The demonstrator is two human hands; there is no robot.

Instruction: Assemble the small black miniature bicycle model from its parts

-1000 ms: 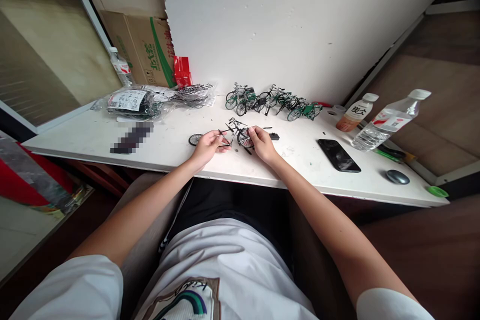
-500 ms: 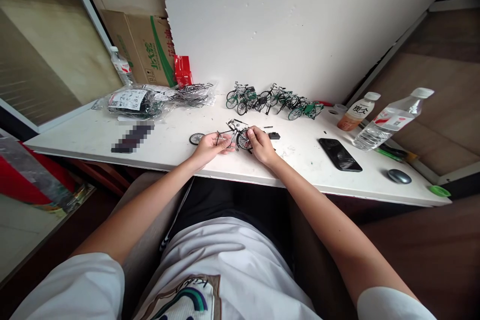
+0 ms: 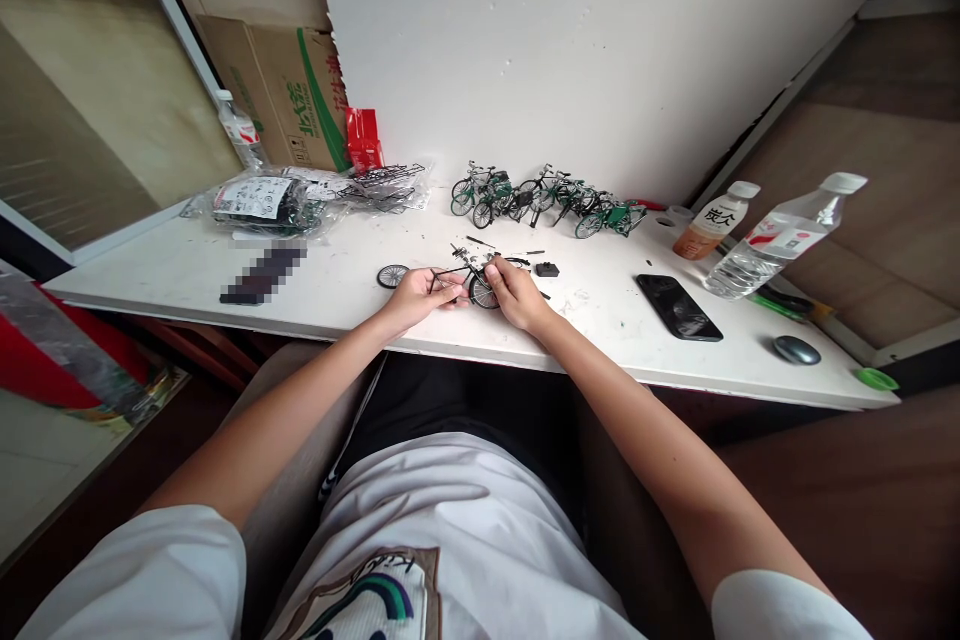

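Between my hands is a black model bicycle (image 3: 466,268), partly assembled, just over the white table. My left hand (image 3: 421,298) is closed on its frame from the left, thumb along the near side. My right hand (image 3: 517,295) pinches the spoked wheel (image 3: 482,293) at the bicycle's right end; the fingertips hide part of the rim. A loose spoked wheel (image 3: 393,276) lies flat beside my left fingers. Beyond my right hand are a small black block (image 3: 547,270) and thin black parts (image 3: 517,261), partly covered by the fingers.
Several green and black model bicycles (image 3: 551,200) stand near the wall. Bagged parts (image 3: 262,200) lie at the back left. On the right are a phone (image 3: 679,307), a tea bottle (image 3: 716,220), a water bottle (image 3: 787,235) and a mouse (image 3: 796,350).
My right hand has shifted slightly left and down with the wheel. The bicycle's handlebar end has tilted lower and left. My left hand stays nearly in place.
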